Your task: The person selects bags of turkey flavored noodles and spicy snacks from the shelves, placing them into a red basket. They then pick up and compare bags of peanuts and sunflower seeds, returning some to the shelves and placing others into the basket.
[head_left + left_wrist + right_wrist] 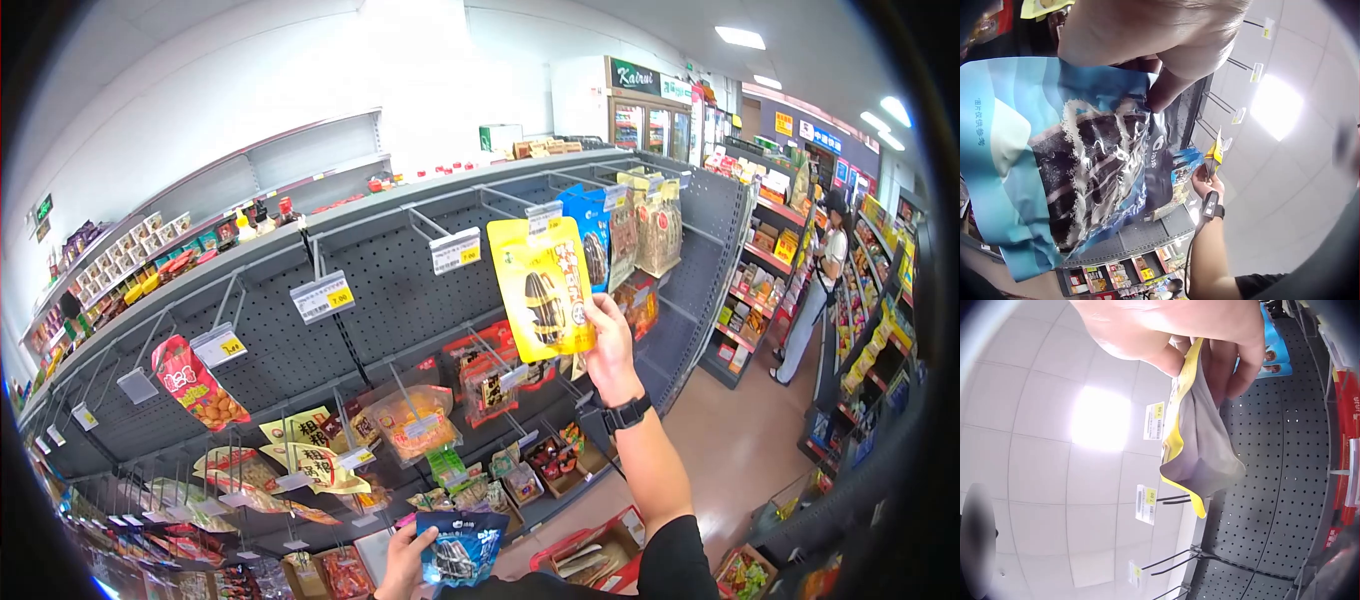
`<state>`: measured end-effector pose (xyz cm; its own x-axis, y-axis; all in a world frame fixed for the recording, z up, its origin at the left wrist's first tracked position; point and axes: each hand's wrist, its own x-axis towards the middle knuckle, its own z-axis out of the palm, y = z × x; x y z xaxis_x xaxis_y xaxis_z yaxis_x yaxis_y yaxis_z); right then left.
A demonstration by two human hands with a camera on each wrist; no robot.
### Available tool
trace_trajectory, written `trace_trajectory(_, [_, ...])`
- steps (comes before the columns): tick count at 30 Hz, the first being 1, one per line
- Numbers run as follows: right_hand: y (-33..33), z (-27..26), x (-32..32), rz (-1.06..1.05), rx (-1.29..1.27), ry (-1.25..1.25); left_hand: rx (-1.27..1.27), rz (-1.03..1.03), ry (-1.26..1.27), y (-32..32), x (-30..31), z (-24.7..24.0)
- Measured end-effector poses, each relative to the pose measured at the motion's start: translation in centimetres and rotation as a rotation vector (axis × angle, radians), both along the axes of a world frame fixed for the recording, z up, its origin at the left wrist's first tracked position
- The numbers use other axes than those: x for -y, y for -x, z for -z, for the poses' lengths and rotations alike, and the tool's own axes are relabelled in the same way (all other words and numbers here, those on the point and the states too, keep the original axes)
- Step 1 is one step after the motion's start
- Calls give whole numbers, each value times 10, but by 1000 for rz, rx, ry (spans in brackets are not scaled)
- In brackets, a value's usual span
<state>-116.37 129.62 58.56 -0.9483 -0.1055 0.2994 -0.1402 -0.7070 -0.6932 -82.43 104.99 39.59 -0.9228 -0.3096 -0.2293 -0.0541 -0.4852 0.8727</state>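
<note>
My right hand [608, 335] pinches a yellow bag of sunflower seeds [543, 295] by its side edge, holding it upright in front of the upper hook row. In the right wrist view, the thumb and fingers squeeze the bag's edge, and its grey back [1200, 437] shows. Low in the head view, my left hand [402, 562] grips a blue bag of sunflower seeds [462, 548]. The left wrist view shows the blue bag's front [1016, 125] up close, with the thumb on its edge. Just behind the yellow bag hangs another blue bag [590, 235].
Metal hooks with price tags [457, 252] stick out from the grey pegboard [385, 300]. A pink snack bag [198, 385] hangs at left. Packaged snacks fill lower hooks, with boxes below. Past the shelf end, another person [825, 280] stands in the aisle.
</note>
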Motion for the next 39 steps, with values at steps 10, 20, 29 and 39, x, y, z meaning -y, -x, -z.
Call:
trace_trajectory(10, [-15,16,-15,-5,-24,-61,12,65,-40,15,-17,-14])
trace_trajectory(20, [-194,191,-41,-208,442,-129,39,195,-569,49,-33,-4])
trace_trajectory(29, [-285,260,-43,-62,761,-26,230,318,-467,69,-56,61])
trace_trajectory(39, [-295,255,-54,-182,737,-167,260,316,-205,68,-82,49])
